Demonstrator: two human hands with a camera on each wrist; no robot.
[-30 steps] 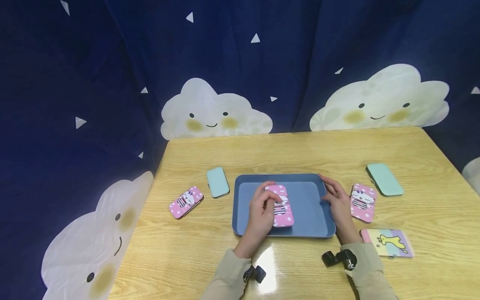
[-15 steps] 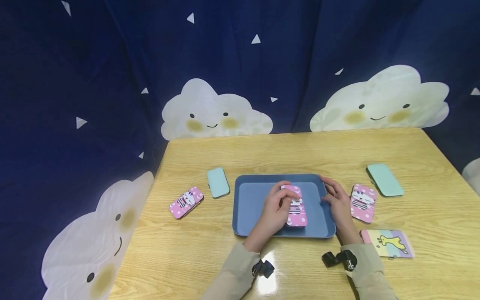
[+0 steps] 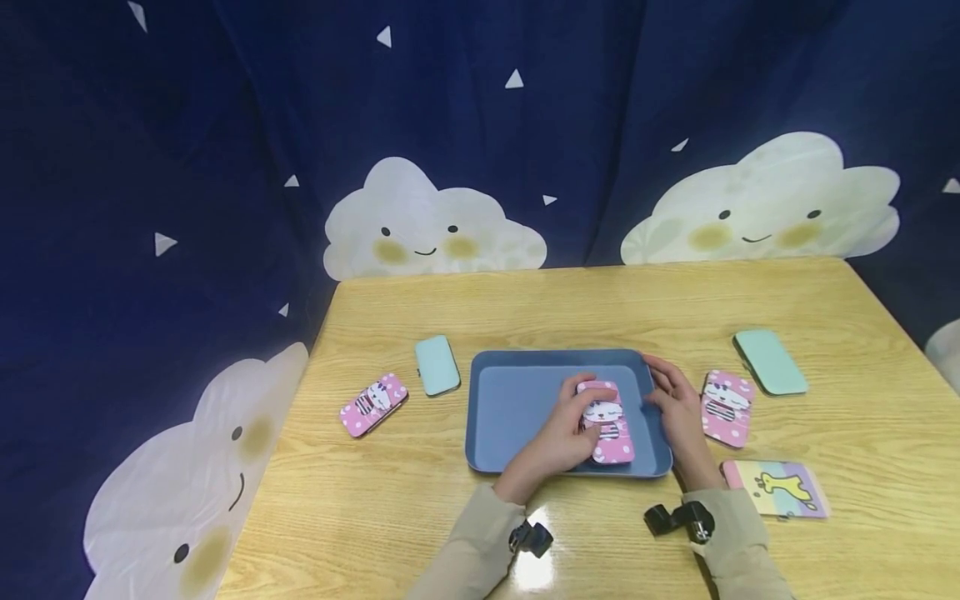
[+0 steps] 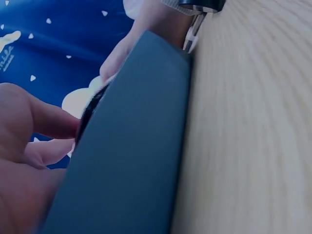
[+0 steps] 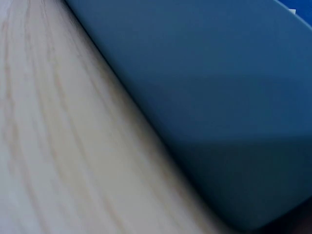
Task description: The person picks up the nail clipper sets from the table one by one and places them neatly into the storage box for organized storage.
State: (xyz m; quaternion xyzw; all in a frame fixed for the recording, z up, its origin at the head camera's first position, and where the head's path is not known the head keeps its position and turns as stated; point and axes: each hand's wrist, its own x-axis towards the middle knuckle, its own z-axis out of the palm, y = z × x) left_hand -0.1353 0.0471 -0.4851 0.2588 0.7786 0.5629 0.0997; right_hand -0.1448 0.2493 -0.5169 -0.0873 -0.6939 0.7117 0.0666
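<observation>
Head view: gripping the held pink case (image 3: 615,450) with the left hand (image 3: 561,433), hooking fingers over its far end and setting the thumb at its left side. Keeping it over the right half of the blue tray (image 3: 517,400), within the rim, bringing its near end close to the near wall. Not managing to tell from this angle about contact with the tray floor. Pinching the tray's right side near the far corner with the right hand (image 3: 678,417), dipping the thumb inside the wall.

Judging the near wall the likeliest trouble: catching the case's near end there through a pull toward the body. Suspecting, too, a twist or slip on the smooth-looking lid from gripping mostly the far half. Expecting a skidding or tilting tray from uneven tugging at one corner.

Left wrist view: showing mainly outer tray wall, plus a dark case edge above the rim. Right wrist view: giving only wall and tabletop clearly.

Moving outward: noting a neighbouring pink case (image 3: 727,408) and a giraffe case (image 3: 783,490) close by the right forearm, risking a knock through a rightward elbow swing. Placing a mint case (image 3: 771,361) beyond. Leftward, seeing a pale blue case (image 3: 437,365) just beside the tray, risking a bump from leftward sliding, and an outlying pink case (image 3: 372,405) farther along the wooden table (image 3: 360,517).
</observation>
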